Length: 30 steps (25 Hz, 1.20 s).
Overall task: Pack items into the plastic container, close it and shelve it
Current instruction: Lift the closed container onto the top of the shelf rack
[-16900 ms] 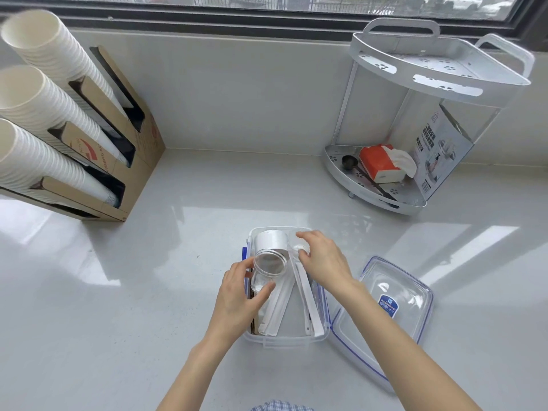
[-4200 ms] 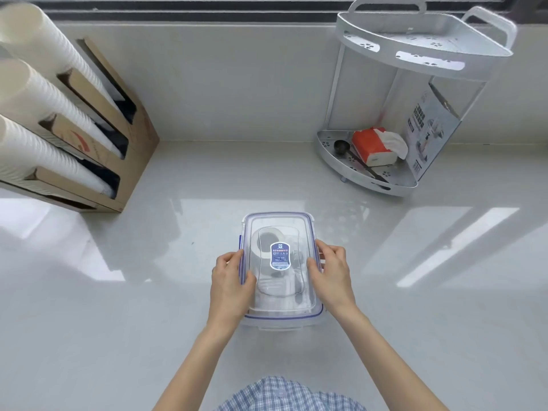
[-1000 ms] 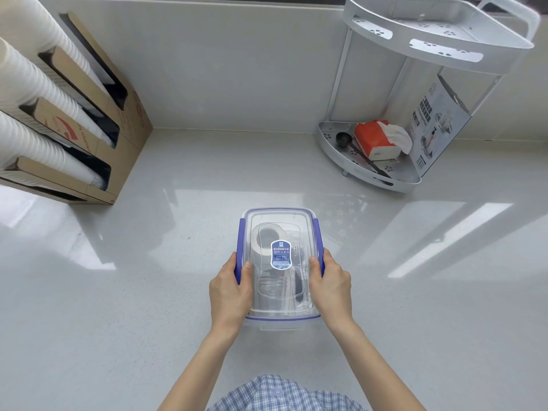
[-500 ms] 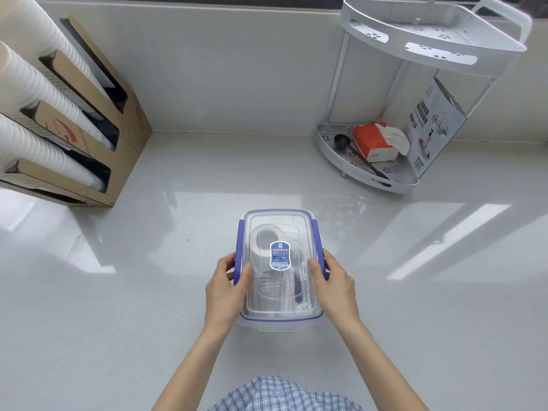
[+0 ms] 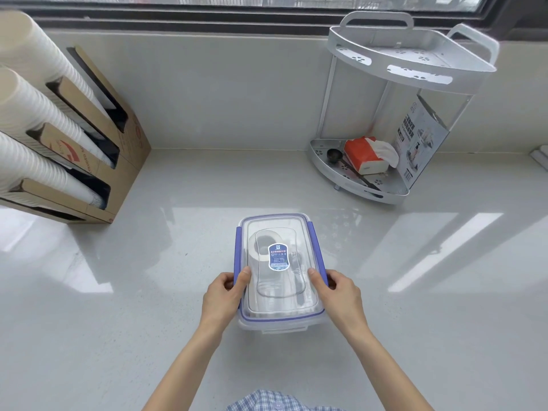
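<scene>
Gripping the plastic container at mid-counter, well short of the corner shelf: left hand & right hand clamped on its long sides, thumbs on lid. Looked light, stiff, slick plastic w/ loose contents; best held by the side walls under the rim

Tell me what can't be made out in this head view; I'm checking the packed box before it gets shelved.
- Items inside the plastic container: blurred by the clear lid and its blue label; only a white roll is plain.
- Near-end latch: too small to tell if it is snapped.
- Fingers of the left hand and right hand: hidden by the container's sides.
- Paper cup stacks: cut off by the left edge.
</scene>
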{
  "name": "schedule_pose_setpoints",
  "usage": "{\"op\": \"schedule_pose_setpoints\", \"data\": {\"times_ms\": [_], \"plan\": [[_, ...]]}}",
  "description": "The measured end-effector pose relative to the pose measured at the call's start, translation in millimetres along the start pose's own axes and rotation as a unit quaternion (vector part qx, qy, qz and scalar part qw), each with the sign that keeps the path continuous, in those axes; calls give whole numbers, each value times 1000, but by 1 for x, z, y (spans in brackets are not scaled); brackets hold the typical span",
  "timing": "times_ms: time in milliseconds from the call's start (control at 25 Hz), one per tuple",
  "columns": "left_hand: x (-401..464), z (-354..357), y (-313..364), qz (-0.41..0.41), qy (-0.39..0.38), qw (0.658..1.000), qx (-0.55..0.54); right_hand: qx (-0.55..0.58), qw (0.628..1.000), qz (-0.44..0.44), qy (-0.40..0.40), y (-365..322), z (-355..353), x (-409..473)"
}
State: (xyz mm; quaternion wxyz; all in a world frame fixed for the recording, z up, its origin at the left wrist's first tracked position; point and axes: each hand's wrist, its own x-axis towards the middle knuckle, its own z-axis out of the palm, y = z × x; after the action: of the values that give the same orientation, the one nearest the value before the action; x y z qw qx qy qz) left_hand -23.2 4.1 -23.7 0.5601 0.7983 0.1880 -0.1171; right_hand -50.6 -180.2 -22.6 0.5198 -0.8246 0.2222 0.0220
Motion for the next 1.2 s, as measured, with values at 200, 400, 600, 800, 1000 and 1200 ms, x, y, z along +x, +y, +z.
{"op": "schedule_pose_setpoints", "data": {"times_ms": [200,400,600,800,1000,1200], "plan": [[5,-3,42,43,-5,999,-18,16,999,-39,18,-34,-23,13],[10,-8,91,84,-28,994,-59,21,996,-81,41,-78,-57,27],[4,-10,145,133,-78,982,-106,49,990,-120,48,-120,-101,44],[1,-6,200,181,-118,968,-127,40,987,-144,62,-160,-143,59],[3,2,244,211,-144,957,-135,49,983,-164,64,-187,-179,74],[5,15,281,236,-175,946,-135,58,979,-179,76,-211,-212,88]]}}
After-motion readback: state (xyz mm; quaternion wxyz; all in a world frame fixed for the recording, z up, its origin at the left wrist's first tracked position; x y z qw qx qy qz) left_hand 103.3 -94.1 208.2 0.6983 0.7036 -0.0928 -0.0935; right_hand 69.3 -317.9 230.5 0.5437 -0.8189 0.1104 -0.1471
